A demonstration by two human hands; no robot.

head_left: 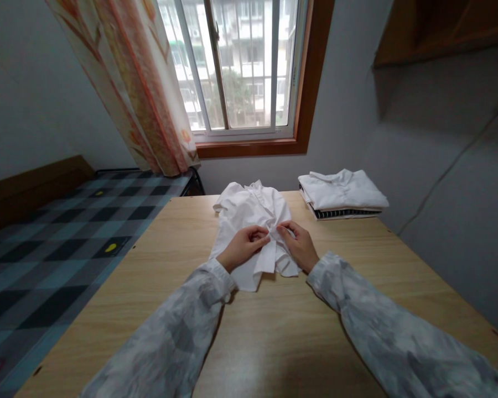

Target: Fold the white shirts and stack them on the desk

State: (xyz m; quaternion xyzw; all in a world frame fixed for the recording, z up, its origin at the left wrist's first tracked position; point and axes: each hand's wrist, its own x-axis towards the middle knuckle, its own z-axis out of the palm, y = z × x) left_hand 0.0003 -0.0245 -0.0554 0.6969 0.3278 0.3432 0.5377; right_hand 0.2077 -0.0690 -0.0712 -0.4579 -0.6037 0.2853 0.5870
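A white shirt (249, 213) lies on the wooden table (269, 337), its collar toward the window and its lower edge loosely creased toward me. Both hands are at the front opening of the shirt, close together. My left hand (249, 243) pinches the fabric from the left, thumb and fingers pressed together. From the right, my right hand (297, 241) pinches the cloth with thumb and forefinger. Whatever small part of the shirt lies between the fingertips is too small to make out.
At the table's back right is a stack of folded clothes (342, 190), white on top with a dark striped layer beneath. A bed with a checked cover (78, 237) stands on the left. Behind are a curtain (149, 83) and a window (249, 66); a cable (448, 168) hangs at right.
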